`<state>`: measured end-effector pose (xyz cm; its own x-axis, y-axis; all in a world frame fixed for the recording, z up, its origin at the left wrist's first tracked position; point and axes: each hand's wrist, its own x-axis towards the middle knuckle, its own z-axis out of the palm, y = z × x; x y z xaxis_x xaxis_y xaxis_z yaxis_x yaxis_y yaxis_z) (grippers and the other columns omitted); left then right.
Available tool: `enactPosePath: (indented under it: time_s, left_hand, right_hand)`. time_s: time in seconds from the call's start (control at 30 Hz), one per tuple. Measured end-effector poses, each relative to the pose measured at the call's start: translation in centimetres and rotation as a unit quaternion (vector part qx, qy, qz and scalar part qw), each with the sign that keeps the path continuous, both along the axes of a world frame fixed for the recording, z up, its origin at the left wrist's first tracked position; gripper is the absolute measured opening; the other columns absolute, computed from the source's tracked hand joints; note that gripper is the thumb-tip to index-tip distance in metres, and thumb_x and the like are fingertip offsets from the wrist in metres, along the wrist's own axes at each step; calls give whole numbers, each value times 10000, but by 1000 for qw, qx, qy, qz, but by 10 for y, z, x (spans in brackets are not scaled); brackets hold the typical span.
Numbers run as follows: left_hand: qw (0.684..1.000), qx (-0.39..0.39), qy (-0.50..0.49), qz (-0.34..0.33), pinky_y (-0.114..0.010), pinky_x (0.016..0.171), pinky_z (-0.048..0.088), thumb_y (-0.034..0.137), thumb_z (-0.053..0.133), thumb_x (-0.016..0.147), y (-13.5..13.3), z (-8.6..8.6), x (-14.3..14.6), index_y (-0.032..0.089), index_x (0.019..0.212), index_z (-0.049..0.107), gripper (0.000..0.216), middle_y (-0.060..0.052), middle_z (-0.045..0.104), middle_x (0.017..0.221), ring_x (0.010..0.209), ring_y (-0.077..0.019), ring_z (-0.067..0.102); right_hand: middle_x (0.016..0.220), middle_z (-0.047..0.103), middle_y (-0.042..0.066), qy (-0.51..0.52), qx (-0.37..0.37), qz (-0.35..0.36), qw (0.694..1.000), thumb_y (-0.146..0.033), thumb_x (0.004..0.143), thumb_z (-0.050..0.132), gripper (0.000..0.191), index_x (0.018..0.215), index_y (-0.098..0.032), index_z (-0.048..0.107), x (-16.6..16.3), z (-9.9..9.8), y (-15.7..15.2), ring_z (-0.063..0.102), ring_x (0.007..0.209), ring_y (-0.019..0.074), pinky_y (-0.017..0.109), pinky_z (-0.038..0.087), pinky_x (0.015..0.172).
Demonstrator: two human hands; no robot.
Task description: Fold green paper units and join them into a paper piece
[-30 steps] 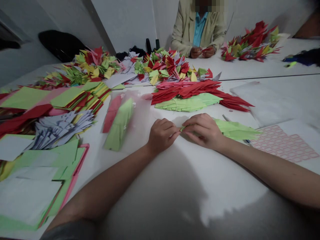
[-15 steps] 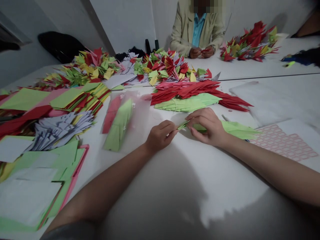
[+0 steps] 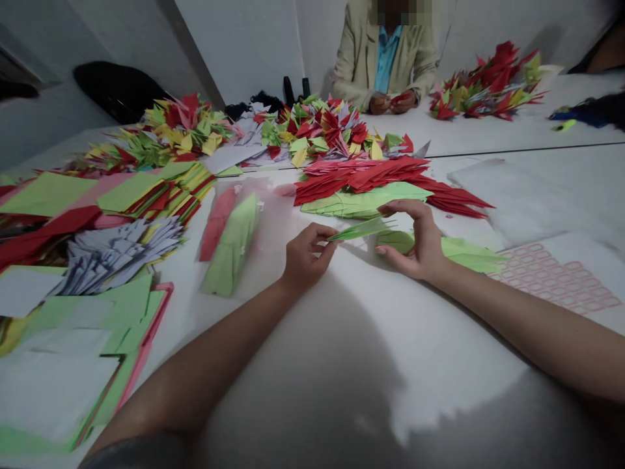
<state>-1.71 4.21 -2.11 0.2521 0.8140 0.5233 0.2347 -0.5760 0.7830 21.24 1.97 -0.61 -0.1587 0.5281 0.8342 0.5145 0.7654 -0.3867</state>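
Clock taken around the green folded paper (image 3: 359,230), mid-view, held up over the tabletop (image 3: 342,352). Left hand (image 3: 308,255) at 8 o'clock, thumb and fingers pinching its near end; several thin points at the far end. Right hand (image 3: 418,240) at 3 o'clock, thumb and fingers spread apart beside those points; contact unclear. Light-green pile (image 3: 469,253) at 3 o'clock too, partly behind right hand. Printed sheet (image 3: 556,281), pink pattern, between 3 and 4. Green stack (image 3: 366,200) at 12, red stack (image 3: 364,174) just past it, toward 1. Clear plastic (image 3: 279,234) at 9 o'clock, with red and green pieces in or under it, can't tell which. Square sheets (image 3: 49,391) at 8, far out. Multicoloured heap (image 3: 327,130) at 11. Co-worker (image 3: 361,62) at 12, far side, both hands on a red piece (image 3: 401,99).
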Motion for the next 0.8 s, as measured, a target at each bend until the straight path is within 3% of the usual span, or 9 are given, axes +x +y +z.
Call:
enactPosePath:
  time_s: [0.13,0.3,0.43,0.57,0.67,0.8]
  left_hand:
    - [989,-94,-84,-75,-245,665,584,241,698,767,2,1,1,165,909,555,215,-46,650,892,858,-180,691]
    - [976,-138,-110,-125,-279,694,584,293,708,770,3,2,3,169,887,516,256,-45,653,854,861,-192,693]
    - [991,-93,-45,-84,-226,613,550,328,706,763,2,3,3,173,891,571,242,-26,646,835,751,-138,653]
    - [998,-23,56,-25,-182,521,446,345,713,751,0,7,3,164,724,642,197,24,577,638,606,-89,529]
    - [998,-20,66,-3,-190,487,391,366,700,761,0,8,3,157,631,612,261,34,518,562,560,-83,482]
    - [998,-22,59,3,-199,517,403,360,713,749,3,7,3,160,632,627,247,15,561,604,590,-95,502]
  right_hand:
    - [1062,648,92,13,-38,-22,999,-349,751,709,539,1223,-230,479,-4,2,-3,630,952,255,436,486,856]
    - [943,705,50,-26,-108,-12,994,-323,810,660,240,1027,-230,615,-11,1,-5,652,882,214,391,492,825]
    - [775,715,20,-31,-71,-4,997,-299,809,675,86,857,-228,664,-12,-7,-3,650,794,193,386,493,822]
    - [771,733,0,-52,-74,22,996,-273,829,659,63,871,-231,680,-13,-9,-3,630,653,143,392,486,869]
    - [817,744,-6,-52,-83,25,995,-246,866,611,89,911,-244,688,-12,-5,-4,636,653,132,388,473,886]
    - [788,725,7,-28,-97,-4,995,-253,888,568,118,864,-227,681,-9,4,-5,640,714,158,359,467,804]
